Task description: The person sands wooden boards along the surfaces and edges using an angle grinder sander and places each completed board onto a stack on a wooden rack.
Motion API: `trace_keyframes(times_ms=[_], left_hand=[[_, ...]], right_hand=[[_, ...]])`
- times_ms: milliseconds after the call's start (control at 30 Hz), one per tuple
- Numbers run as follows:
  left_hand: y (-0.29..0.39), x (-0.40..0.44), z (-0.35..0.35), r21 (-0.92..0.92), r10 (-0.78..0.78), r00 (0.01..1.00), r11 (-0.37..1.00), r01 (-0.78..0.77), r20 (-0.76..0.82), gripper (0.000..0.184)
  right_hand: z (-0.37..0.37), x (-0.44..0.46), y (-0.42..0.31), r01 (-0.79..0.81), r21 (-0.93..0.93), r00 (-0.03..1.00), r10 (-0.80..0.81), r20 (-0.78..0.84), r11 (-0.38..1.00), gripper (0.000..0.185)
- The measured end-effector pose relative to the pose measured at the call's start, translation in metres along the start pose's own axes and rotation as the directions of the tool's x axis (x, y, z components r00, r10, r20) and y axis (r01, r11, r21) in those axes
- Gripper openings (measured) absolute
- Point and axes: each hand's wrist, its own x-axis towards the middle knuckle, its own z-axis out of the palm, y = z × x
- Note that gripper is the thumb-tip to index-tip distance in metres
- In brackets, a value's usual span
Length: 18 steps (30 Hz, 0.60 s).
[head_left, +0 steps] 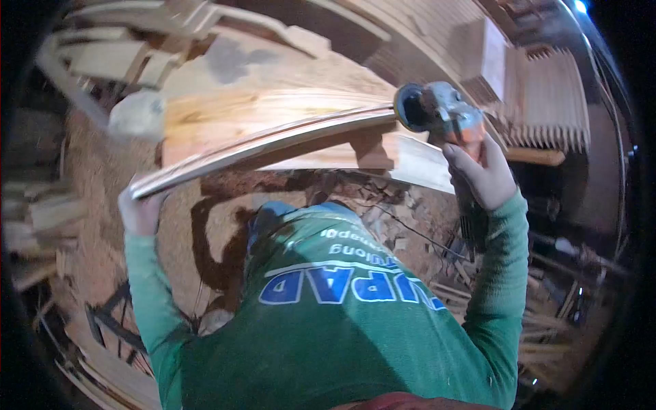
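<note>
My left hand (141, 208) is closed around the near left end of a long wooden strip (273, 141), which slants up to the right above the workbench. In my right hand (484, 174) is an angle grinder (451, 113) with an orange and grey body. The grinder's round disc (411, 108) is at the strip's far right end and seems to touch it; whether it is spinning I cannot tell. Under the strip lies a pale wooden board (232, 113), with the strip's dark shadow across it.
Stacked wooden pieces with notched edges (550, 99) stand at the right, beside a wooden block (485, 58). Curved wooden parts (116, 58) lie at the upper left. A whitish rounded object (137, 116) sits at the board's left end. Sawdust and offcuts (403, 215) cover the ground below.
</note>
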Motion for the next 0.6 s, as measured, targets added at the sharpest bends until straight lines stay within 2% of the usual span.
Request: trace_keyframes(times_ms=[67,167,267,300,333,500,600], left_hand=[[0.025,0.001,0.002,0.001,0.043,0.999,0.999,-0.043,0.012,0.025],[0.021,0.002,0.001,-0.036,0.113,0.993,0.993,-0.112,0.03,0.026],[0.022,0.005,0.002,-0.04,0.167,0.984,0.985,-0.165,0.06,0.027],[0.022,0.005,0.0,-0.042,0.181,0.981,0.983,-0.178,0.066,0.028],[0.022,0.005,0.0,-0.068,0.186,0.98,0.981,-0.181,0.067,0.029],[0.027,0.007,-0.002,-0.152,0.288,0.957,0.947,-0.282,0.025,0.029],[0.027,0.006,-0.006,-0.109,0.226,0.972,0.97,-0.219,0.057,0.029]], right_hand=[[0.011,-0.01,-0.016,-0.032,0.022,0.999,0.031,0.034,0.999,0.052],[0.063,-0.022,-0.048,0.0,-0.145,1.0,0.004,0.027,0.989,0.057],[0.107,-0.03,-0.069,0.15,-0.001,0.983,-0.15,0.104,0.989,0.057],[0.109,-0.03,-0.078,0.183,-0.178,0.964,-0.14,0.227,0.967,0.064],[0.121,-0.032,-0.089,0.199,-0.227,0.956,-0.138,0.258,0.953,0.065],[0.179,-0.041,-0.132,0.289,-0.368,0.919,-0.148,0.366,0.884,0.065],[0.205,-0.045,-0.163,0.355,-0.477,0.901,-0.158,0.403,0.804,0.066]])
